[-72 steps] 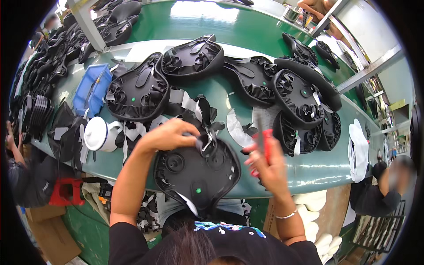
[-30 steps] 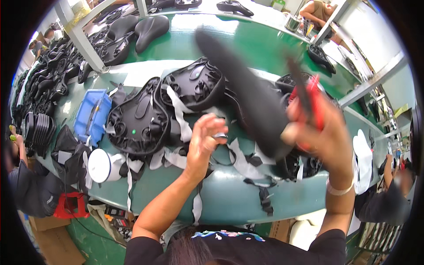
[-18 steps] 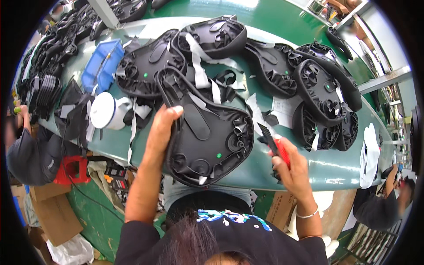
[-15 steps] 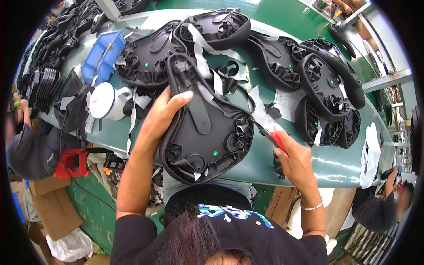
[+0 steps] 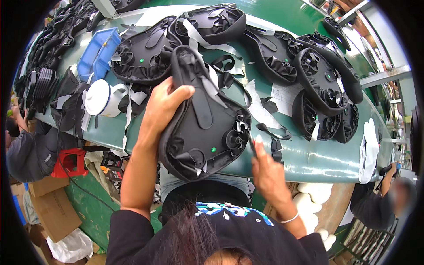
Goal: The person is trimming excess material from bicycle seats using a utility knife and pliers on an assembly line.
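A black padded shell (image 5: 194, 137), wide at the near end and narrow at the far end, leans tilted against the table's front edge. Its inner side faces up, with gathered black cover material around the rim. My left hand (image 5: 164, 106) grips its left side near the narrow part, thumb over the rim. My right hand (image 5: 269, 170) is closed around a slim dark tool (image 5: 251, 145), whose tip is by the shell's right rim. Most of that tool is hidden in my fingers. A loose black strip (image 5: 276, 132) lies on the table just beyond my right hand.
Several similar shells (image 5: 207, 26) lie across the back and right of the green table (image 5: 327, 159). At left are a white lidded mug (image 5: 98, 98), a blue bin (image 5: 99, 53) and stacked black parts (image 5: 42, 86). White scraps (image 5: 260, 108) lie mid-table. Other people work at both sides.
A black strip that was at my right hand now lies on the table. My right hand has moved left and nearer me, to the shell's right rim. The left hand keeps its hold.
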`<state>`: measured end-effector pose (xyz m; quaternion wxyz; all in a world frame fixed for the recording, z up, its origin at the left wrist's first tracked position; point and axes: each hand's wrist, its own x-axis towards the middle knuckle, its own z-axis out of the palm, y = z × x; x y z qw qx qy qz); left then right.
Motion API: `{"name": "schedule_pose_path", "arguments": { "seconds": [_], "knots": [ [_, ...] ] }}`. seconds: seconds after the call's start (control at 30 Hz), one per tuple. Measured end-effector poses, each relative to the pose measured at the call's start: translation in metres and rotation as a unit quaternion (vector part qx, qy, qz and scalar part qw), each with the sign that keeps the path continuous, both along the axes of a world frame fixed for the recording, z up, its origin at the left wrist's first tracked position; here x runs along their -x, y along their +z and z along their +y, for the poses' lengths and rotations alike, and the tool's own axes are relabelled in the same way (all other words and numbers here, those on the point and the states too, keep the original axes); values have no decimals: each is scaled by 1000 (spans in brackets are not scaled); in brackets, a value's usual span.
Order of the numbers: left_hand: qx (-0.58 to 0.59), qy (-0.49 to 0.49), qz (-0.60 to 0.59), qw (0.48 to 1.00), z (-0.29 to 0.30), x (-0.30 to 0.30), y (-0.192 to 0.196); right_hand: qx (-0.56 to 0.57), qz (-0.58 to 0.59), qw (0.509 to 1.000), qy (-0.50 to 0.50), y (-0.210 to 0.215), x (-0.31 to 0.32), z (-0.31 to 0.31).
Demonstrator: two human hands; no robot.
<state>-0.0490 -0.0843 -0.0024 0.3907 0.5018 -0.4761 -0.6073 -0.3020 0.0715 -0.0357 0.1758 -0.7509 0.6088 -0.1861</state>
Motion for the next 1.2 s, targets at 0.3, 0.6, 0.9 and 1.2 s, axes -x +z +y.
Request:
{"name": "schedule_pose_path", "arguments": {
  "seconds": [0.3, 0.6, 0.9, 1.2],
  "knots": [
    [-7, 132, 46, 990, 58, -12, -4, 122, -292, 947, -57, 20, -7, -30],
    [334, 217, -472, 787, 77, -20, -31, 16, -438, 885, -155, 28, 26, -90],
    [295, -147, -198, 923, 32, 49, -3, -14, -261, 965, 2, 43, 27, -37],
    [161, 110, 136, 971, 27, 54, -15, -3, 110, 994, -12, 33, -2, 20]
  ]
}}
